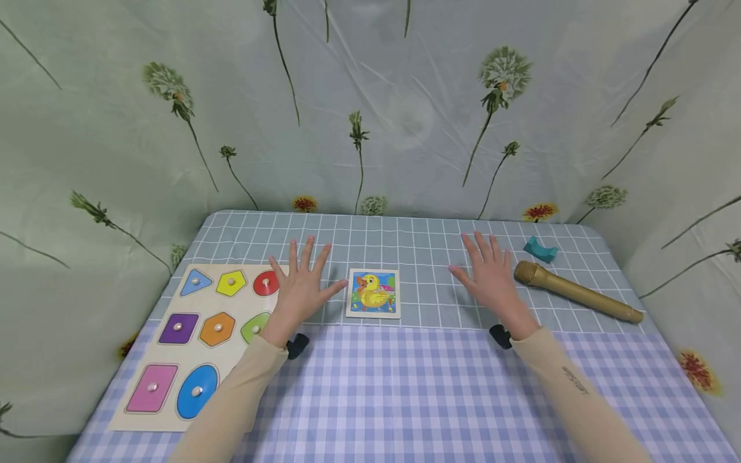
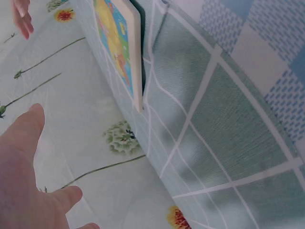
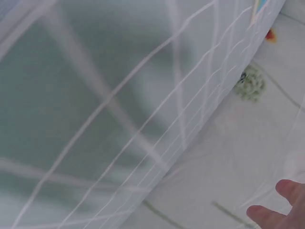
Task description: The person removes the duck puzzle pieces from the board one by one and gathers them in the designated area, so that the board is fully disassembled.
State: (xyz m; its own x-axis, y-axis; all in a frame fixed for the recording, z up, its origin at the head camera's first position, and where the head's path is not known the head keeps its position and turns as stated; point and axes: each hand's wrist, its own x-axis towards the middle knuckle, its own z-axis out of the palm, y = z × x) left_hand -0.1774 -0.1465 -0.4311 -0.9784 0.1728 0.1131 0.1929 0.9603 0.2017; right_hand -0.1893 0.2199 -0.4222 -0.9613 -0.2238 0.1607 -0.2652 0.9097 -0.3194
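With fingers spread, the left hand (image 1: 300, 292) hovers between a wooden shape board (image 1: 199, 357) and a small duck puzzle (image 1: 374, 294). Its thumb points toward the puzzle's left side and overlaps its edge in the head view. The right hand (image 1: 491, 276) is also spread and holds nothing; it is nearest a gold microphone (image 1: 579, 292) and a small teal curved piece (image 1: 541, 249) on its right. In the left wrist view the duck puzzle (image 2: 121, 45) lies flat on the cloth, apart from the spread fingers (image 2: 24, 129). The right wrist view shows two fingertips (image 3: 267, 217) touching nothing.
The shape board carries several knobbed pieces, among them a purple square (image 1: 179, 328) and a blue oval (image 1: 197, 391). A grey-green grid cloth (image 1: 428, 244) covers the back of the table, a lilac checked cloth (image 1: 405, 392) the front. Behind hangs a floral curtain (image 1: 405, 128).
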